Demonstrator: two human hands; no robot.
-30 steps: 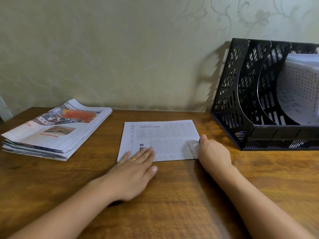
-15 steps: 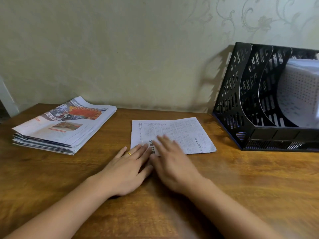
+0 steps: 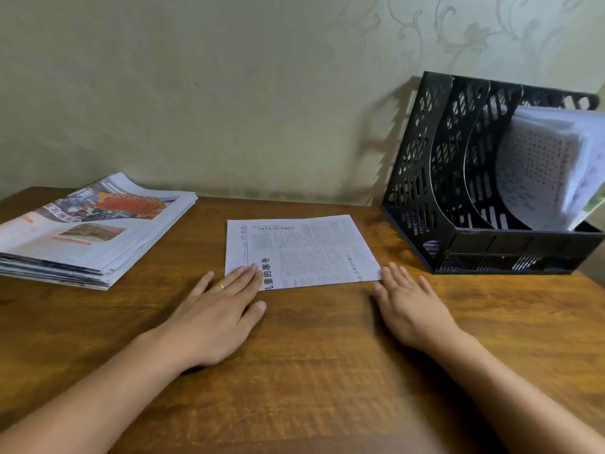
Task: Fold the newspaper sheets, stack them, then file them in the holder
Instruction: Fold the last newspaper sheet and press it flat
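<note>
One folded newspaper sheet (image 3: 301, 252) lies flat in the middle of the wooden tabletop (image 3: 311, 371), printed side up, its near edge towards the person. The left hand (image 3: 217, 314) lies flat with its fingers straight and close together, the fingertips resting on the near left corner of the sheet; a gold ring (image 3: 221, 286) shows on one finger. The right hand (image 3: 411, 306) is also flat on the wood, fingers straight and slightly spread, its fingertips just at the near right corner of the sheet; whether they touch the paper cannot be told. Neither grip pinches or curls around anything. To the left, well apart from the sheet, sits a thick pile of newspapers (image 3: 88, 231) with a colour page on top; these look larger than the folded sheet and seem to be waiting their turn, though how many remain cannot be counted. To the right, against the wall, stands the black perforated file holder (image 3: 484, 198); some white papers (image 3: 550, 172) lean in its far right slot, while the nearer slots appear to hold nothing. Judging from this layout, the task is early: one sheet appears folded and pressed flat, no stack of folded sheets has been built, and the filing into the holder is not yet done.
</note>
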